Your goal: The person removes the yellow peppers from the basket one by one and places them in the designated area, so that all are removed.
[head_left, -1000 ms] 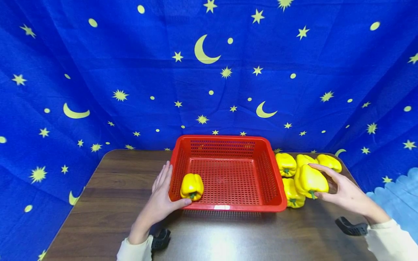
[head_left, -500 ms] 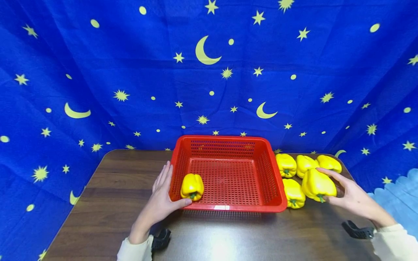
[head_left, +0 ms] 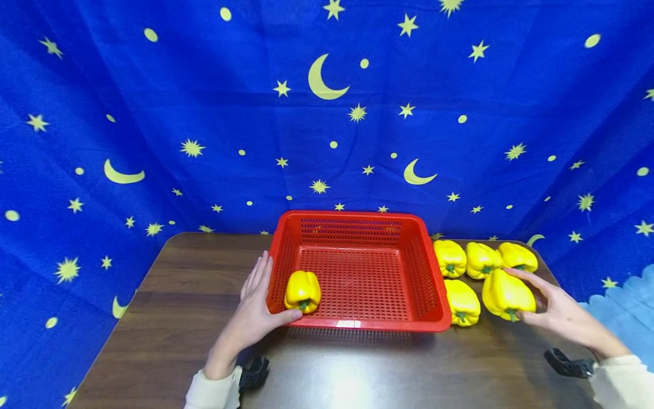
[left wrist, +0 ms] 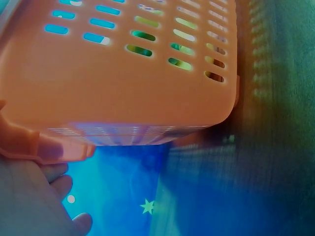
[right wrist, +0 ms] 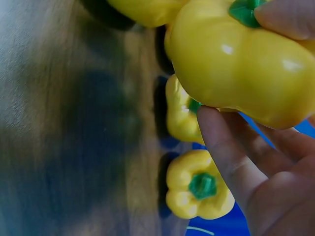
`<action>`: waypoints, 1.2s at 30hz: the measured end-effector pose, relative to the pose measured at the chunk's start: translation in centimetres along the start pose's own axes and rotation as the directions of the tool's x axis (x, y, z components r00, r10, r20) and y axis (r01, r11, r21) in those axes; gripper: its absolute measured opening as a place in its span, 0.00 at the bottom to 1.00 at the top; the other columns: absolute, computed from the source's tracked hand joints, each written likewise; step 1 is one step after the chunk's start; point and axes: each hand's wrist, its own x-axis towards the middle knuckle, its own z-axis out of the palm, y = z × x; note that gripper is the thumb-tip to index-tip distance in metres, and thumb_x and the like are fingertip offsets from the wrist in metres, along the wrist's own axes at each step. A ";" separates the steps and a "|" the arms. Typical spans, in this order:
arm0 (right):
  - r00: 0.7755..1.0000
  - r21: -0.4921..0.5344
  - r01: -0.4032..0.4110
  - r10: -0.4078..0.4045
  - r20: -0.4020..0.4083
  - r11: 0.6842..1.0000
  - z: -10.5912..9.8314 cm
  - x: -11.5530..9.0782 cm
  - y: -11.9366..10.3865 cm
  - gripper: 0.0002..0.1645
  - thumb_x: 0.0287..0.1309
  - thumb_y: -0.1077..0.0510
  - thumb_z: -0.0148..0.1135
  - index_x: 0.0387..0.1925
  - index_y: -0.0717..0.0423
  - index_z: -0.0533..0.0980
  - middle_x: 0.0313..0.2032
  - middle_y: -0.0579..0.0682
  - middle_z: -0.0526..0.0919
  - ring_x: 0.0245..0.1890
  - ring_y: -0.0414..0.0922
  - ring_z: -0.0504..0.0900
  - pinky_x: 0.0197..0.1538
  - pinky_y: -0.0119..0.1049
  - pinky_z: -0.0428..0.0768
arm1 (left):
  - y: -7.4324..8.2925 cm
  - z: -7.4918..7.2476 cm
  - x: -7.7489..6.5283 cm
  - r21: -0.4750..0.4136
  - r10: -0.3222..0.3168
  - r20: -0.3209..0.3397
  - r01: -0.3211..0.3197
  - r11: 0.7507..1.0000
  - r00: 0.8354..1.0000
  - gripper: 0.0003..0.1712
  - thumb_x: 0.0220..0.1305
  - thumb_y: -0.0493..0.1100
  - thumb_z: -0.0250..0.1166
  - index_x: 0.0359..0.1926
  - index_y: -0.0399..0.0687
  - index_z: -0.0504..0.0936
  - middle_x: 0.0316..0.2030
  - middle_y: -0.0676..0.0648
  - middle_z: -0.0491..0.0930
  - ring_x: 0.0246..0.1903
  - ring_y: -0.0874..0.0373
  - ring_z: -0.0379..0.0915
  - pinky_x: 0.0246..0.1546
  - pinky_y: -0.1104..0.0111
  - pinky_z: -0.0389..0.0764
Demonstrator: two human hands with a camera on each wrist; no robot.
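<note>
In the head view my left hand (head_left: 255, 301) rests at the near left corner of a red plastic basket (head_left: 352, 324), its straight fingers along the left side and its thumb on the front rim. The left wrist view shows the basket's slotted wall (left wrist: 123, 93) close up. One yellow bell pepper (head_left: 302, 289) lies inside the basket near that corner. To the right of the basket, my right hand (head_left: 557, 309) holds another yellow bell pepper (head_left: 507, 294) between thumb and fingers. In the right wrist view the thumb (right wrist: 288, 17) lies by the held pepper's green stem.
Several more yellow bell peppers, among them a near one (head_left: 462, 303) and a back one (head_left: 449, 257), stand along the basket's right side on the brown wooden table (head_left: 168, 318). A blue star-and-moon cloth (head_left: 230, 113) hangs behind the table.
My right hand has moved rightward and slightly toward me with the held pepper, showing more of the back peppers. The left hand and the basket have stayed in place.
</note>
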 end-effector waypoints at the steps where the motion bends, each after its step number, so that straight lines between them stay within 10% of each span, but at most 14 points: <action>1: 1.000 0.005 0.002 -0.002 0.004 1.000 0.1 -0.1 0.2 0.49 0.47 0.72 0.73 0.71 0.62 0.63 0.57 0.23 0.64 0.48 0.23 0.72 0.41 0.20 0.77 | 0.0 0.0 0.0 0.002 0.000 -0.001 0.000 1.000 1.000 0.71 0.51 0.60 0.77 0.80 0.44 0.40 0.80 0.48 0.34 0.78 0.43 0.30 0.70 0.34 0.37; 27: 0.998 -0.119 0.055 -0.055 0.007 0.991 1.3 0.5 2.4 0.51 0.36 0.69 0.78 0.67 0.59 0.69 0.56 0.29 0.72 0.43 0.27 0.72 0.41 0.18 0.70 | 0.2 -0.2 0.0 -0.005 -0.005 -0.002 0.005 1.000 1.000 0.70 0.51 0.60 0.77 0.80 0.43 0.41 0.80 0.46 0.35 0.78 0.42 0.30 0.70 0.34 0.37; 36: 0.994 -0.118 -0.053 0.064 0.091 0.992 1.6 0.9 2.1 0.51 0.41 0.65 0.78 0.69 0.61 0.66 0.60 0.66 0.74 0.46 0.25 0.70 0.41 0.24 0.75 | 0.1 -0.1 0.0 0.002 -0.007 -0.005 0.007 1.000 1.000 0.70 0.50 0.59 0.77 0.80 0.42 0.41 0.80 0.45 0.36 0.78 0.42 0.30 0.70 0.34 0.38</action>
